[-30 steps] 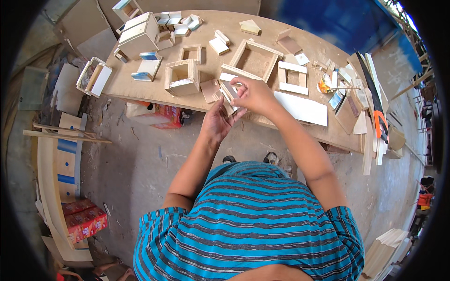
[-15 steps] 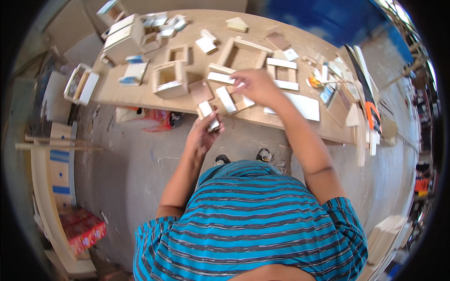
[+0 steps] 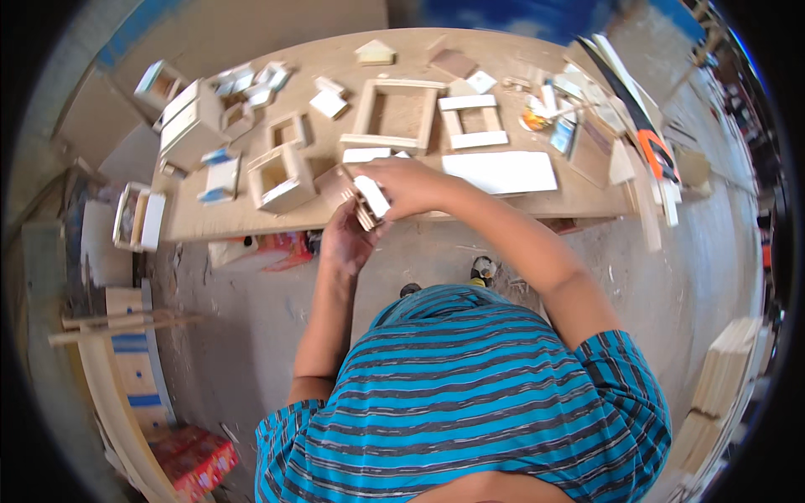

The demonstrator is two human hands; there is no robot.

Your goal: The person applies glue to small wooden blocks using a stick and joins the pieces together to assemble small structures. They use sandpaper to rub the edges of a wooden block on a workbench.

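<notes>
My left hand (image 3: pixel 345 241) is closed round a small stack of wooden pieces (image 3: pixel 366 216), held just off the near edge of the workbench (image 3: pixel 226 220). My right hand (image 3: pixel 404 186) reaches across from the right and meets it, its fingers closed on a white-faced wooden block (image 3: pixel 371 195) that rests against the stack. The fingertips are partly hidden, so how the pieces join cannot be made out. Just beyond the right hand lies a white strip (image 3: pixel 362 155), partly covered. A small open wooden box (image 3: pixel 281 182) stands left of my hands.
Farther back lie a large wooden frame (image 3: pixel 394 141) and a smaller white-edged frame (image 3: pixel 475 139). A white board (image 3: pixel 501 173) is right of my hands. A handsaw (image 3: pixel 654 155) with an orange handle lies at the right end, among offcuts. A bigger box (image 3: pixel 191 126) stands at the left.
My right hand has moved left and nearer, from the white strip on the bench to the pieces in my left hand. The whole view has shifted slightly.
</notes>
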